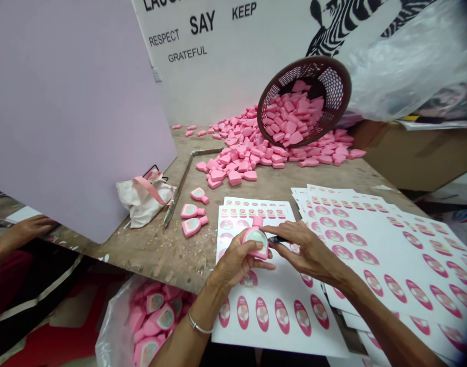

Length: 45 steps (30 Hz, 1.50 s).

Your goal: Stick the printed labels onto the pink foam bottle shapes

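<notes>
My left hand (233,261) is closed around a pink toy bottle (257,222) with a pale label on its front, its neck pointing away from me. Pinched in my right hand (308,250) is a slim black tool (278,239), its tip close to the bottle's right edge; its exact kind is hard to make out. Beneath both hands lies a white sheet of pink oval stickers (271,285). To the left, three labelled pink bottles (193,226) rest on the wooden table (168,260).
A brown basket (342,84) lies tipped, pink bottles (241,153) heaped around it. Sticker sheets (379,239) are stacked at right. A plastic bag (113,321) of labelled bottles is below the table edge. A metal strip (183,178), white pouch (145,201) and another person's hand (30,229) are left.
</notes>
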Motion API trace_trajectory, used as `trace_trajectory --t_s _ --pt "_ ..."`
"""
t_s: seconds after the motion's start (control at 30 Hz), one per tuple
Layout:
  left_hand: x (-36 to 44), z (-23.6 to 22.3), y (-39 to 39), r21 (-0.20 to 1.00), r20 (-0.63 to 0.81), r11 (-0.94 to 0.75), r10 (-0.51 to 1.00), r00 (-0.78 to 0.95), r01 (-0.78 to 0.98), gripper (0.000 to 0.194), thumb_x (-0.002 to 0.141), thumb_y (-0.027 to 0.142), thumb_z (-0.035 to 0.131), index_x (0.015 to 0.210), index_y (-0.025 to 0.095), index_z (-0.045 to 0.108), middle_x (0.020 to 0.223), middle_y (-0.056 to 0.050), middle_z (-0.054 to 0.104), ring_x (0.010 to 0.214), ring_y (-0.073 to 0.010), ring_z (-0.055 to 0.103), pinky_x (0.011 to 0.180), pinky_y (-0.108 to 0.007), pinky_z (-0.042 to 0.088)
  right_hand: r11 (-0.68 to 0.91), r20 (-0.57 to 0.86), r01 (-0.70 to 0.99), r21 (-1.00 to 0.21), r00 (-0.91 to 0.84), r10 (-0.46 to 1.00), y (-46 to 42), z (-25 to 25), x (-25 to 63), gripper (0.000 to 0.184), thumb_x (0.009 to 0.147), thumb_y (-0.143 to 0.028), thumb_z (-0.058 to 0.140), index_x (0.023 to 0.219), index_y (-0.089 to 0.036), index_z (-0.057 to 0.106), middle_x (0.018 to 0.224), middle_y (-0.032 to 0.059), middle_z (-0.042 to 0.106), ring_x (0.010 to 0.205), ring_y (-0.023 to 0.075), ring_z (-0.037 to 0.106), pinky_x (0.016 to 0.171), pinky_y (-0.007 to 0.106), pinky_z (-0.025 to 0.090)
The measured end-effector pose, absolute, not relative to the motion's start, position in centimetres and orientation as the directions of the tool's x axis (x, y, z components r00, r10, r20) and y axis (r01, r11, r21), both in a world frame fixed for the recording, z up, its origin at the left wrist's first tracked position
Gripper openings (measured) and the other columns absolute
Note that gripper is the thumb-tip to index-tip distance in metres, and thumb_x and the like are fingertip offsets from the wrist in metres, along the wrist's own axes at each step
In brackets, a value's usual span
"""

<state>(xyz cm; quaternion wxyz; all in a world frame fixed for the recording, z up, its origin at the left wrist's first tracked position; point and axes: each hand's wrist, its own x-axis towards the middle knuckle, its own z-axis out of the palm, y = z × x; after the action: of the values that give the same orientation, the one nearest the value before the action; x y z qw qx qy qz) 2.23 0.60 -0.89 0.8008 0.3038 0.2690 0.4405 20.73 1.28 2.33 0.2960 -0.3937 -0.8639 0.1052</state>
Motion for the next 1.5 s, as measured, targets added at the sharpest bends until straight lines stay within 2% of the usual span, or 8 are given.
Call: trace_trajectory --t_s 0.07,0.13,0.27,0.4,0.67,0.83,1.17,1.5 --pt "2.2 -0.7 0.6 0.728 -0.16 0.425 0.868 0.47 -0.538 0.031 0.071 0.016 0.066 0.101 0.011 0.057 0.084 -0.006 0.062 0.069 -0.0137 0.061 0.059 -0.03 0.059 0.676 0.427 0.591 -0.44 -0.525 0.737 1.0 2.4 20.7 0.04 0.083 -0.015 0.051 0.12 -0.026 0.061 0.091 0.002 0.072 0.081 0.0175 0.064 0.076 0.034 0.044" --pt "2.2 -0.5 0.6 0.743 -0.155 0.416 0.869 0.469 -0.525 0.031 0.072 0.016 0.066 0.101 0.011 0.056 0.086 -0.006 0.062 0.069 -0.0128 0.06 0.059 -0.03 0.059 0.634 0.385 0.555 -0.539 -0.507 0.771 0.7 2.5 20.5 0.043 0.08 -0.014 0.051 0.12 -0.027 0.061 0.092 0.0011 0.071 0.082 0.0169 0.064 0.078 0.034 0.045" --pt "2.5 -0.2 0.4 0.782 -0.141 0.376 0.884 0.447 -0.498 0.035 0.073 0.014 0.064 0.107 0.013 0.052 0.079 -0.002 0.059 0.069 -0.0115 0.058 0.063 -0.031 0.059 0.349 0.198 0.417 -0.839 -0.364 0.91 0.7 2.4 19.5 0.025 0.084 -0.028 0.054 0.107 -0.022 0.064 0.09 0.0024 0.069 0.075 0.0149 0.063 0.068 0.027 0.049" --pt "2.8 -0.2 0.1 0.827 -0.106 0.314 0.902 0.419 -0.467 0.044 0.072 0.012 0.066 0.113 0.014 0.05 0.079 -0.001 0.057 0.072 -0.0121 0.057 0.067 -0.035 0.059 0.148 0.084 0.259 -0.955 -0.24 0.967 1.0 1.8 18.5 0.029 0.082 -0.044 0.06 0.094 -0.018 0.064 0.08 0.0022 0.064 0.07 0.0148 0.059 0.064 0.028 0.048" --pt "3.1 0.3 -0.2 0.902 -0.086 0.206 0.947 0.309 -0.379 0.047 0.073 0.017 0.069 0.114 0.015 0.046 0.095 -0.004 0.058 0.075 -0.0112 0.056 0.07 -0.035 0.059 0.151 0.137 0.384 -0.911 -0.064 0.989 1.1 0.9 17.2 0.026 0.078 -0.04 0.063 0.09 -0.018 0.065 0.084 0.0039 0.067 0.077 0.0178 0.06 0.07 0.03 0.047" --pt "2.8 -0.3 -0.4 0.906 -0.091 0.205 0.949 0.302 -0.371 0.048 0.078 0.02 0.066 0.119 0.017 0.042 0.097 -0.004 0.055 0.08 -0.0123 0.058 0.072 -0.036 0.059 0.134 0.114 0.45 -0.883 -0.073 0.991 1.2 1.5 16.7 0.02 0.08 -0.037 0.059 0.081 -0.018 0.063 0.069 -0.0004 0.063 0.061 0.0136 0.054 0.057 0.026 0.042" --pt "2.2 -0.7 0.4 0.829 -0.127 0.329 0.899 0.42 -0.453 0.07 0.077 0.021 0.068 0.135 0.021 0.029 0.099 -0.005 0.055 0.082 -0.0143 0.059 0.07 -0.038 0.059 0.254 0.201 0.484 -0.837 -0.159 0.967 0.8 1.0 17.2 0.019 0.089 -0.037 0.05 0.083 -0.02 0.055 0.07 -0.0024 0.057 0.062 0.0116 0.048 0.057 0.024 0.037" --pt "2.8 -1.4 1.3 0.754 -0.149 0.403 0.874 0.463 -0.518 0.071 0.07 0.02 0.075 0.128 0.022 0.034 0.094 -0.003 0.059 0.079 -0.0143 0.062 0.073 -0.038 0.056 0.363 0.374 0.536 -0.763 -0.092 0.923 0.4 -0.7 17.1 0.018 0.09 -0.038 0.049 0.088 -0.021 0.053 0.08 0.0022 0.057 0.073 0.0163 0.053 0.067 0.029 0.042"
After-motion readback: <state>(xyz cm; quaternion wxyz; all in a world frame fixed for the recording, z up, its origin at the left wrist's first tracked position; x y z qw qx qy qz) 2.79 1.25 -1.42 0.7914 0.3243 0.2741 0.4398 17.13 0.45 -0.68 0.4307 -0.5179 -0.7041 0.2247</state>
